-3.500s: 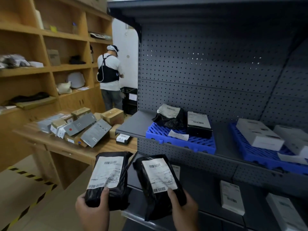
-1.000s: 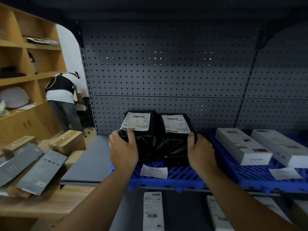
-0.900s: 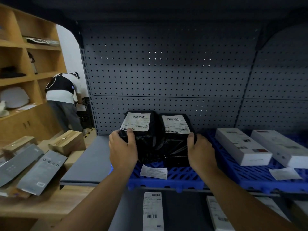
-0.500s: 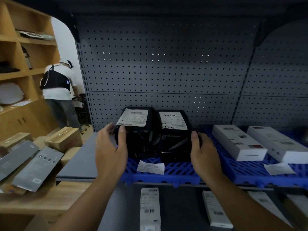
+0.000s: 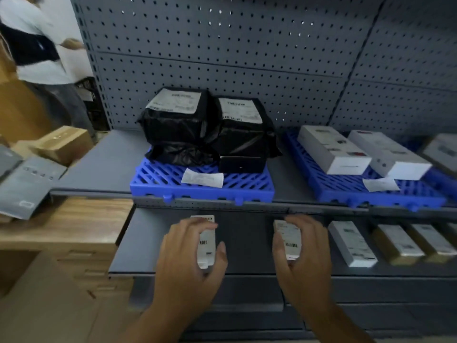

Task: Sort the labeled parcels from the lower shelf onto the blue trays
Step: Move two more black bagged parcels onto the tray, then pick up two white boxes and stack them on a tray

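Note:
My left hand (image 5: 183, 266) wraps a white labeled box (image 5: 207, 241) on the grey lower shelf (image 5: 146, 243), thumb on its right side and fingers over its left. My right hand (image 5: 306, 256) wraps a second white labeled box (image 5: 288, 240) the same way. Both boxes still lie on the shelf. Above, the left blue tray (image 5: 158, 179) carries two black bagged parcels (image 5: 173, 125) (image 5: 243, 134) stacked on a black box, with a paper slip (image 5: 202, 178) in front. The right blue tray (image 5: 346, 189) holds two long white boxes (image 5: 331, 149) (image 5: 388, 154).
More boxes lie on the lower shelf to the right: a white one (image 5: 351, 243) and gold ones (image 5: 395, 246). A wooden table (image 5: 61, 224) on the left carries grey packets (image 5: 27, 186) and a cardboard box (image 5: 61, 144). Another person (image 5: 37, 45) stands at the far left.
Both hands let go of the two black parcels, left stacked on the left blue tray, and dropped to the lower shelf, each closing around a white box. My view tilted down.

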Motion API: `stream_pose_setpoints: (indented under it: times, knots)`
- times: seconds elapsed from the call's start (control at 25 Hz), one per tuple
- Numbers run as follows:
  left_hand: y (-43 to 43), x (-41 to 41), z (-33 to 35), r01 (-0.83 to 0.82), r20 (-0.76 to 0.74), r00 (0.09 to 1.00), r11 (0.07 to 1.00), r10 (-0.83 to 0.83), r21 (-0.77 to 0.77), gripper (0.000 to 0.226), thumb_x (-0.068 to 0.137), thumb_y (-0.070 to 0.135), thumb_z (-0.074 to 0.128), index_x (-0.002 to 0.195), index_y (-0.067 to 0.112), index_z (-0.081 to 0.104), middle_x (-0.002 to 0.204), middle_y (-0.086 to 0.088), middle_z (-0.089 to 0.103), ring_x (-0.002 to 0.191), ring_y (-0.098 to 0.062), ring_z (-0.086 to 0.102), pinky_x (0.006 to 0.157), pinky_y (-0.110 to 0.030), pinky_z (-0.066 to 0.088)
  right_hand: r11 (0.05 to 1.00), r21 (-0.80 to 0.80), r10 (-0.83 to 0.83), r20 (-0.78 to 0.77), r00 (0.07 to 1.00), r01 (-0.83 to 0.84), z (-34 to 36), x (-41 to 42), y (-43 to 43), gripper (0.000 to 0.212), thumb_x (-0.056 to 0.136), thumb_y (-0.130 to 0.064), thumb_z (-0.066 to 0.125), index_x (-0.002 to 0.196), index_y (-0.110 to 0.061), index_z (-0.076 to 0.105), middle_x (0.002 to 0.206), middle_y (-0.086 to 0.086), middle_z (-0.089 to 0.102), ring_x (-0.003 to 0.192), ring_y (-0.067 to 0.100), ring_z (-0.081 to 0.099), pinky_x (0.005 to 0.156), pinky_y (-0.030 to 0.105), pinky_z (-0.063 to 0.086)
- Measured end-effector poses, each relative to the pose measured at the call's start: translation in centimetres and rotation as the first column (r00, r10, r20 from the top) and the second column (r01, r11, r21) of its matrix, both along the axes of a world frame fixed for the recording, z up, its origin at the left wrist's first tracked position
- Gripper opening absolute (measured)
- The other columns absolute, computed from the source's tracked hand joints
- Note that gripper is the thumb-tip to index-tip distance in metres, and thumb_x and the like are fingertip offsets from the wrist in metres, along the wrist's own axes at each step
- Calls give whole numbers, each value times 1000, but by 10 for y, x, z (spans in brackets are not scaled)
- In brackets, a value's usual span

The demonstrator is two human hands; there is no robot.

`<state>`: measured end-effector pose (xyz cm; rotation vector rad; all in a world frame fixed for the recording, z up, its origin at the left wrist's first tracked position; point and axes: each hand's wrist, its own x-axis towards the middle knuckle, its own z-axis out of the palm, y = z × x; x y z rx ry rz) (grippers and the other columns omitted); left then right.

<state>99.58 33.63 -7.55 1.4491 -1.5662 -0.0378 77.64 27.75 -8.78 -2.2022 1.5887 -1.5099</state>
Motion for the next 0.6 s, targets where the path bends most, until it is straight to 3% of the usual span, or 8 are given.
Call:
stream_pose_setpoints:
  times: [0.24, 0.4, 0.6]
  knots:
    - [38, -34, -34, -100, 141, 986, 994, 92, 50, 30, 86, 38, 62, 109, 21, 67, 109, 5, 64, 98, -17, 63, 80, -35, 49, 990, 143, 10, -49, 999, -3, -39, -58, 26, 36, 85, -21, 77, 116, -24, 58, 115, -5, 58, 108, 18, 55, 91, 44, 51]
    - [42, -64, -41, -175, 194, 970, 978, 150, 118, 30, 85, 30, 70, 113, 19, 65, 109, 2, 64, 99, -21, 61, 83, -37, 48, 982, 186, 34, -63, 997, -22, -46, -94, 30, 33, 86, -22, 77, 113, -22, 59, 113, -2, 60, 105, 21, 56, 90, 40, 49]
    - [43, -86, -60, -209, 184, 965, 973, 188, 98, 31, 86, 30, 71, 113, 18, 65, 109, 2, 64, 99, -20, 61, 83, -39, 50, 979, 199, 67, -63, 996, -53, -58, -118, 24, 28, 86, -20, 75, 110, -19, 60, 111, 0, 61, 104, 23, 57, 88, 43, 50]
